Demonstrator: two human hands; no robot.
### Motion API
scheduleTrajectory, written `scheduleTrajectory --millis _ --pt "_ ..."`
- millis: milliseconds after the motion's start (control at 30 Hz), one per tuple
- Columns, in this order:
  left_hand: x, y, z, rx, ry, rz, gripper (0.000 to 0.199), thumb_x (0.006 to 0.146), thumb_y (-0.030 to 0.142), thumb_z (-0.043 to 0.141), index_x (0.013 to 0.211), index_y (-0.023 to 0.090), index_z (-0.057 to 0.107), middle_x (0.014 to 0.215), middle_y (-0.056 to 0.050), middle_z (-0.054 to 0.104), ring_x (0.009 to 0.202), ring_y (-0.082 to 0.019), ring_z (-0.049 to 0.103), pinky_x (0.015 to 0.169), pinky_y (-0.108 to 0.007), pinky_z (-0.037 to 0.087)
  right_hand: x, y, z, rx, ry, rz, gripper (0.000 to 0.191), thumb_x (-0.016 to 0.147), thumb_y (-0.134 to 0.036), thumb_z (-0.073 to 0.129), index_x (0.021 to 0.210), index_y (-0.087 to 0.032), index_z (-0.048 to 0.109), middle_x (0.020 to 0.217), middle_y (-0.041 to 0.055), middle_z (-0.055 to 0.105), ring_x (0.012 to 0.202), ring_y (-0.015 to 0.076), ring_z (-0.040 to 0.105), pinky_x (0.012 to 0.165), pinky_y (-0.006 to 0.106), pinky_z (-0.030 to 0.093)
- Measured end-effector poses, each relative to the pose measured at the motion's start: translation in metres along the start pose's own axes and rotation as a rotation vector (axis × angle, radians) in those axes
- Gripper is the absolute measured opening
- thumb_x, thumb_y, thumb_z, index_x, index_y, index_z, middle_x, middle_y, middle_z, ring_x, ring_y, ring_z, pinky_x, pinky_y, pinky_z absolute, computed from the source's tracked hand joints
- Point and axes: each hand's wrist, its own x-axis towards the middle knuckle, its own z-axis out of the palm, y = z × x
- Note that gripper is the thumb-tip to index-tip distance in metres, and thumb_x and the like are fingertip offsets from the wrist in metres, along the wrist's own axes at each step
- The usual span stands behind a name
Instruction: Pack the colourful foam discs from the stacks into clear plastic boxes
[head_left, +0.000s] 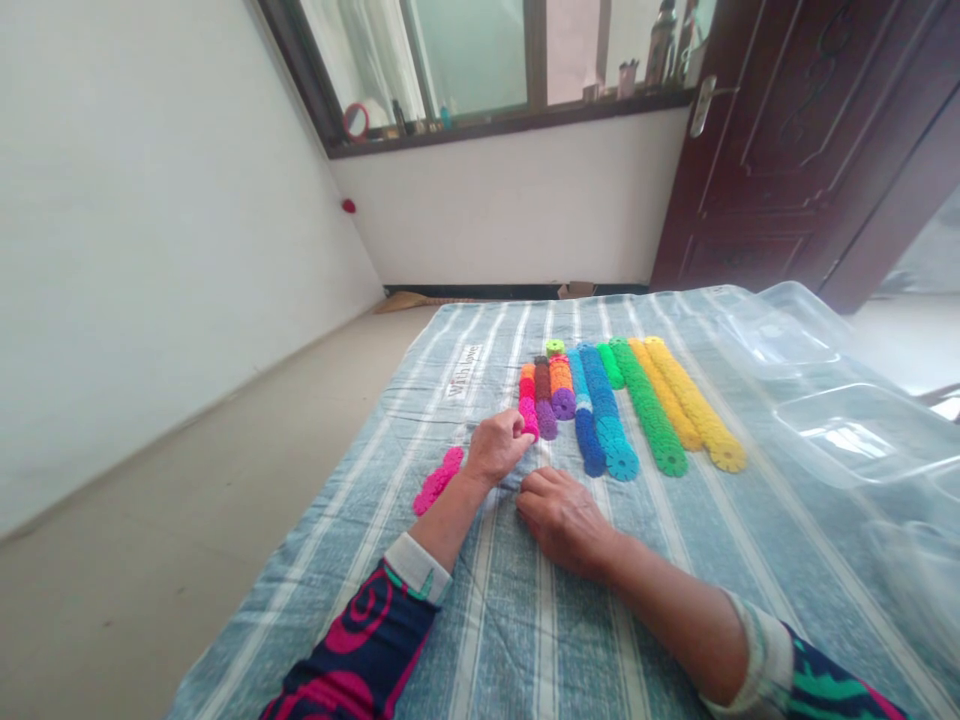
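Note:
Overlapping notched discs lie in rows on the striped cloth. My left hand (496, 446) pinches a pink disc at the near end of the red and pink row (528, 395). My right hand (559, 508) rests on the cloth just below the rows, its fingers curled; whether they hold anything is hidden. A short pink row (438, 480) lies apart, left of my left wrist. To the right run an orange and purple row (561, 385), blue rows (600, 390), a green row (649, 410) and yellow rows (694, 405).
Clear plastic containers (851, 430) stand on the right side of the cloth-covered table (360, 600). Beyond the table are a white wall, a windowsill with small items and a dark red door (802, 130). A broom (409, 300) lies on the floor.

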Motion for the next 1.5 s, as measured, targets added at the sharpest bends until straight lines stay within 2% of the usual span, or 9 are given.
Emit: scheduleTrajectory --millis 333,467,567,700,867,1067,1267,1367,1500 --pt "-0.001 0.001 0.001 0.015 0.034 -0.002 0.017 0.075 0.022 0.064 0.064 0.021 0.051 0.059 0.005 0.049 0.058 -0.013 0.048 0.061 -0.025 0.033 0.000 -0.001 0.005 0.017 0.004 0.009 0.020 0.084 -0.012 0.060 0.066 -0.019 0.054 0.073 0.0016 0.058 0.072 0.0169 0.049 0.061 0.030 0.032" --pt "0.001 0.000 -0.007 0.005 0.042 -0.010 0.015 0.076 0.021 0.061 0.065 0.020 0.052 0.060 0.004 0.052 0.059 -0.013 0.050 0.060 -0.024 0.033 0.000 0.000 0.007 0.020 0.009 0.014 0.019 0.083 -0.011 0.061 0.067 -0.019 0.054 0.073 0.0014 0.057 0.072 0.0168 0.048 0.062 0.030 0.032" --pt "0.007 -0.005 -0.027 -0.001 0.038 -0.021 0.013 0.078 0.023 0.057 0.065 0.020 0.055 0.060 0.004 0.053 0.059 -0.013 0.051 0.060 -0.024 0.035 0.000 -0.001 0.007 0.037 0.010 0.015 0.019 0.082 -0.010 0.061 0.067 -0.019 0.054 0.073 0.0013 0.057 0.071 0.0165 0.048 0.061 0.030 0.031" --pt "0.011 -0.021 -0.067 0.005 -0.011 -0.035 0.013 0.074 0.021 0.057 0.061 0.020 0.057 0.059 0.004 0.055 0.060 -0.013 0.053 0.061 -0.023 0.036 -0.001 -0.002 0.006 0.059 0.010 0.022 0.020 0.083 -0.008 0.059 0.066 -0.018 0.053 0.073 0.0012 0.058 0.071 0.0160 0.048 0.062 0.029 0.032" --pt "-0.008 -0.051 -0.098 0.034 -0.110 -0.109 0.010 0.065 0.019 0.059 0.055 0.019 0.059 0.052 0.004 0.054 0.053 -0.013 0.050 0.053 -0.024 0.032 -0.003 -0.003 0.006 0.084 0.022 0.030 0.022 0.086 -0.008 0.054 0.067 -0.018 0.053 0.075 0.0017 0.058 0.073 0.0160 0.048 0.064 0.029 0.033" --pt "-0.032 -0.069 -0.088 0.055 -0.146 -0.179 0.009 0.063 0.025 0.066 0.056 0.021 0.063 0.050 0.002 0.055 0.051 -0.016 0.052 0.050 -0.026 0.031 -0.005 -0.005 0.005 0.103 0.017 0.044 0.022 0.088 -0.008 0.053 0.069 -0.018 0.054 0.077 0.0020 0.058 0.075 0.0160 0.049 0.067 0.029 0.034" --pt "-0.034 -0.065 -0.073 0.048 -0.113 -0.179 0.015 0.058 0.015 0.070 0.053 0.020 0.056 0.049 0.005 0.048 0.052 -0.013 0.050 0.054 -0.025 0.035 -0.004 -0.009 0.004 0.087 0.021 0.076 0.023 0.089 -0.009 0.052 0.068 -0.018 0.055 0.077 0.0021 0.059 0.076 0.0158 0.050 0.067 0.028 0.036" --pt "-0.035 -0.065 -0.071 0.013 -0.092 -0.175 0.016 0.062 0.013 0.068 0.056 0.019 0.055 0.051 0.007 0.047 0.053 -0.011 0.048 0.056 -0.025 0.037 -0.004 -0.009 0.004 0.093 0.037 0.083 0.023 0.089 -0.009 0.052 0.068 -0.018 0.055 0.077 0.0024 0.059 0.076 0.0160 0.051 0.068 0.028 0.036" --pt "-0.035 -0.066 -0.072 -0.082 -0.058 -0.161 0.015 0.055 0.008 0.064 0.052 0.020 0.056 0.050 0.006 0.047 0.053 -0.012 0.048 0.055 -0.025 0.036 -0.004 -0.009 0.005 0.106 0.049 0.075 0.024 0.090 -0.010 0.051 0.068 -0.018 0.055 0.076 0.0024 0.059 0.075 0.0158 0.051 0.067 0.027 0.037"
